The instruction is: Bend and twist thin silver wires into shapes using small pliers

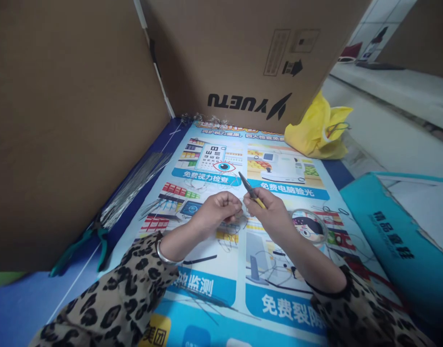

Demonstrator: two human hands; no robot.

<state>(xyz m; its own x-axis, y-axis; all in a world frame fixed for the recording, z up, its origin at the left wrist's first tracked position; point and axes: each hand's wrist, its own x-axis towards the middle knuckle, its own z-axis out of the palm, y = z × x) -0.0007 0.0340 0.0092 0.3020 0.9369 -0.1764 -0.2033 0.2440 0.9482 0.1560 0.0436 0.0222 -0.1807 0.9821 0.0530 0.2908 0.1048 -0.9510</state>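
Printed poster (241, 270) covers the blue tabletop (76, 294) in the head view. Above its middle, the right hand (274, 212) grips a yellow-handled tool (250, 188), perhaps pliers, its long axis slanting, dark tip pointing up-left, away from the wearer. Just beside, the left hand (223, 209) is pinched closed; whether on anything, I cannot tell.

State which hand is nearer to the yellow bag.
Right. The right hand is left of the yellow bag and closer to the camera; the left hand is farther off to the left.
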